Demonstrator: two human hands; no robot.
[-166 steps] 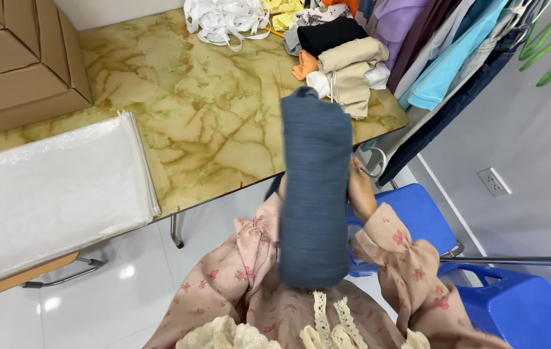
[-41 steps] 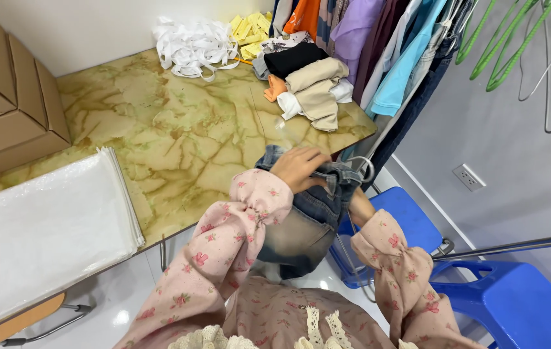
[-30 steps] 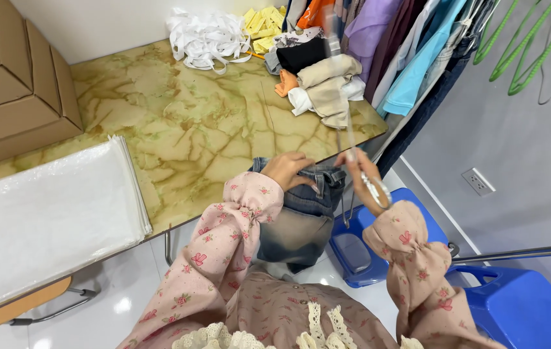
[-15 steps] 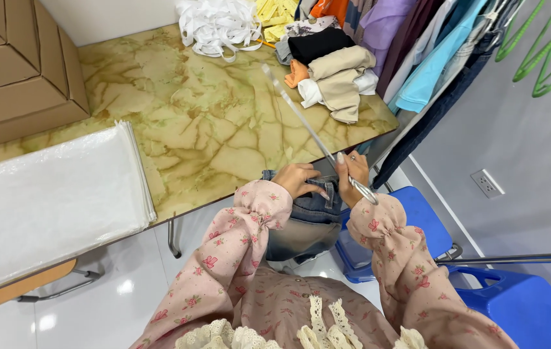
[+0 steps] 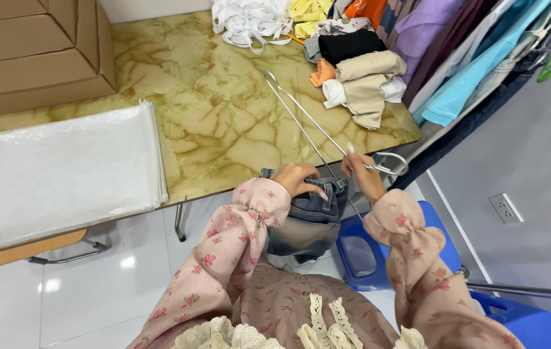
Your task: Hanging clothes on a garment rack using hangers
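My left hand (image 5: 298, 181) grips the bunched denim garment (image 5: 307, 216) at the table's (image 5: 211, 116) near edge while my right hand (image 5: 360, 169) pinches the freed wire hanger (image 5: 307, 123), which lies across the tabletop, so the garment seems unhung but not folded.

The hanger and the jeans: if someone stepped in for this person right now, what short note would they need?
Left hand: grips the jeans at the waistband, by the table edge.
Right hand: holds the wire hanger near its hook; the rest lies out across the table.
Done: the hanger is clear of the jeans.
Left: the jeans hang loose, unfolded, above the blue stool. Folded clothes sit at the table's far corner, a stack of clear bags on the left.
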